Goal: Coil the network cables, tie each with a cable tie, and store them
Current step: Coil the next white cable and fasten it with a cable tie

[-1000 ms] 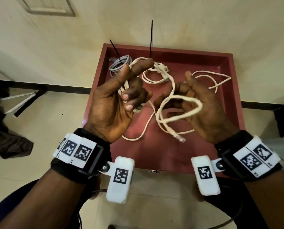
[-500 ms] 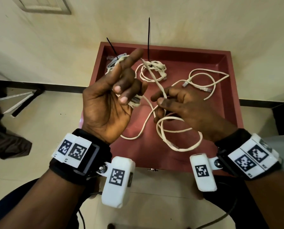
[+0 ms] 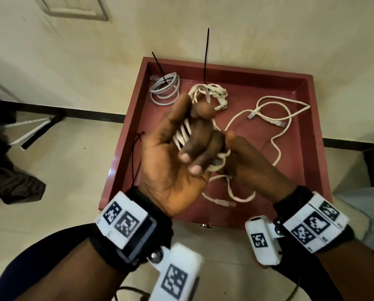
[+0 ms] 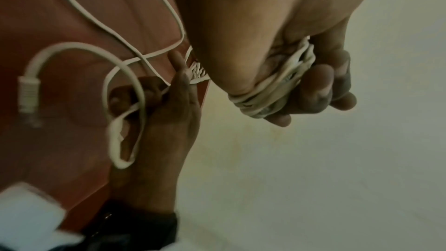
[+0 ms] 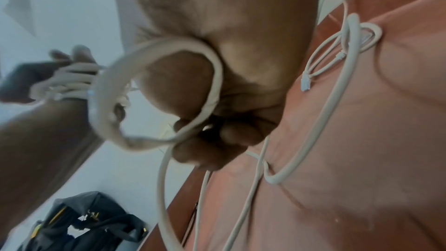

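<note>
Mid-coil, the left hand (image 3: 177,161) clenched white cable (image 4: 272,91) loops while the right hand (image 3: 249,168) pinched the slack; next, winding in the plug end (image 3: 224,202), judging by the loose tail

Black wristbands (image 3: 160,211), white coded tags (image 3: 123,218)

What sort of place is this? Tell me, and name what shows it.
Probably a plain indoor room, home or small office: a cream wall with a dark skirting strip, a pale tiled floor, and a red tray of network cables set low against the wall.
</note>
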